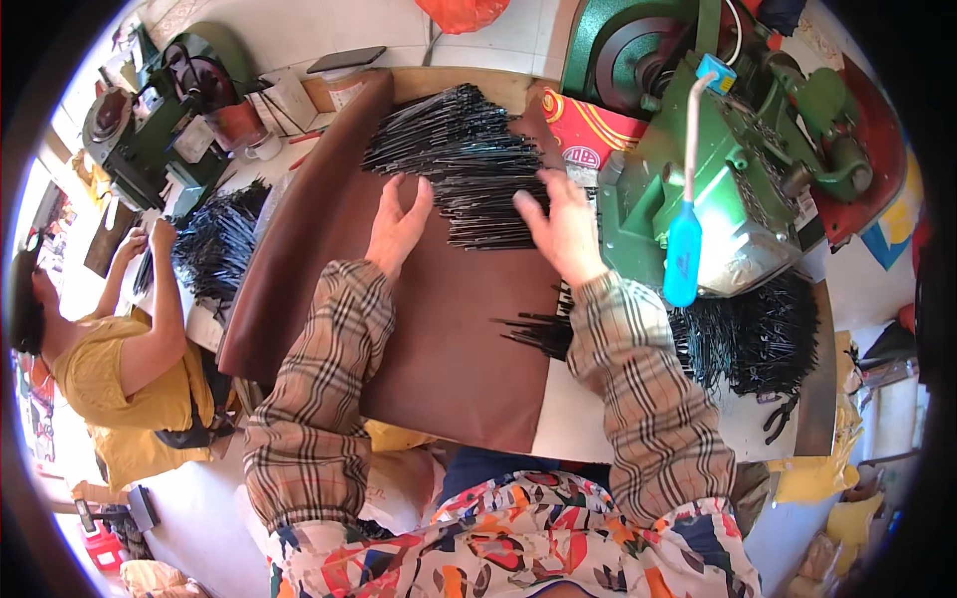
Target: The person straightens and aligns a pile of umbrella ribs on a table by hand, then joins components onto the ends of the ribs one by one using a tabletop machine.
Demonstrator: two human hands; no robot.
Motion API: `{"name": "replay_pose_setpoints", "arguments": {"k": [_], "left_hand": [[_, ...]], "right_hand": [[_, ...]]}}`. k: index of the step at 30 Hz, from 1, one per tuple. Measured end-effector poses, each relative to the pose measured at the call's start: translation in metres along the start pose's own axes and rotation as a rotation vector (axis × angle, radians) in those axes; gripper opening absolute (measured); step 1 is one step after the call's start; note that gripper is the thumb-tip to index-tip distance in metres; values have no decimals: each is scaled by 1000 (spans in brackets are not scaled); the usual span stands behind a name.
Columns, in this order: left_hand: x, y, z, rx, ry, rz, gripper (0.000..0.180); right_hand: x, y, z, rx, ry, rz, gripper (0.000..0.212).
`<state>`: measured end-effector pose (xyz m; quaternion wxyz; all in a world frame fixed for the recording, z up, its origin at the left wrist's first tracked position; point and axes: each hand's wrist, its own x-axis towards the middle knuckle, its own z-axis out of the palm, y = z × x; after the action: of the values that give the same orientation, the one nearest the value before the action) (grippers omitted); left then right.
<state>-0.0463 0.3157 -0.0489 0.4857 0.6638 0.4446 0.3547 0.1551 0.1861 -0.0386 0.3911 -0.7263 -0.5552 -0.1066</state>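
A broad pile of thin black rods point(469, 149) lies across a brown leather-like sheet point(449, 349) on the worktable. My left hand point(399, 227) is over the sheet at the pile's lower left, thumb and fingers apart, with nothing in it. At the pile's right end is my right hand point(566, 227), also open, its thumb and fingertips close to the rod ends. I cannot tell whether it touches them. Beside my right forearm, a smaller bunch of black rods point(538, 334) pokes out over the sheet, partly hidden by the sleeve.
A green machine point(653, 214) with a blue-handled part point(683, 254) stands at right. Below it are a large heap of black rods point(773, 329) and black-handled pliers point(781, 419). The sheet's rolled edge point(289, 239) runs along the left. A co-worker point(130, 369) handles rods at far left.
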Motion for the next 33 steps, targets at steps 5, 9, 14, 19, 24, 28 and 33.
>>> {"name": "replay_pose_setpoints", "arguments": {"k": [5, 9, 14, 19, 24, 28, 33], "left_hand": [[41, -15, 35, 199, 33, 214, 79], [53, -12, 60, 293, 91, 202, 84], [51, -20, 69, 259, 145, 311, 82], [43, -20, 69, 124, 166, 310, 76], [49, -22, 58, 132, 380, 332, 71], [66, -27, 58, 336, 463, 254, 67], [62, -28, 60, 613, 336, 219, 63]], "right_hand": [[18, 61, 12, -342, 102, 260, 61], [23, 80, 13, -248, 30, 350, 58], [22, 38, 11, -68, -60, 384, 48], [49, 19, 27, -202, -7, 130, 42], [111, 33, 85, -190, -144, 72, 43], [123, 59, 114, -230, -206, 163, 43], [118, 64, 122, -172, -96, 118, 43]]}}
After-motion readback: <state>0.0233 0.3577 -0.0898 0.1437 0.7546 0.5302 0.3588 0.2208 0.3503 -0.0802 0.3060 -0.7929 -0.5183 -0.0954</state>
